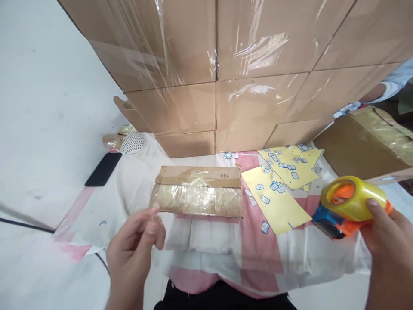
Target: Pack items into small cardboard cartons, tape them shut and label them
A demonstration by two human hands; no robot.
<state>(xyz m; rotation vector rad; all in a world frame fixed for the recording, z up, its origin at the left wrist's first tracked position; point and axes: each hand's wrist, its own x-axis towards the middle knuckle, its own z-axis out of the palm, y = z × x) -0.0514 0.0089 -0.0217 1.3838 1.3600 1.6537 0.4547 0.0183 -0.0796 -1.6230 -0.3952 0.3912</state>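
Clothing in black [226, 297] shows on the near side of a small, low, brown cardboard box [198, 200]. Left of the box's near corner, we curl our left hand [132, 241] narrow, thumb close to the fingers; we cannot tell whether it pinches anything or touches the box. Well right of the box, our right hand [392, 237] grips an orange-and-blue plastic tape dispenser [351, 228] carrying a thick, translucent yellow tape roll [364, 200]. The box lies on a white cloth with pink bands [209, 241]; its far part is plain cardboard with small dark printed marks toward the right, while glossy, wrinkled, yellowish tape covers the near part. Just right of the box, we see yellow paper sheets [277, 211] scattered with small blue-edged white labels [265, 227]. To its left and slightly farther lies a flat black rectangular slab [103, 168]. To its far right sits a larger taped brown carton [355, 146]. Behind the box, brown cartons wrapped in clear film [183, 105] rise, with a person's pale-blue sleeve [398, 77] near their right side.
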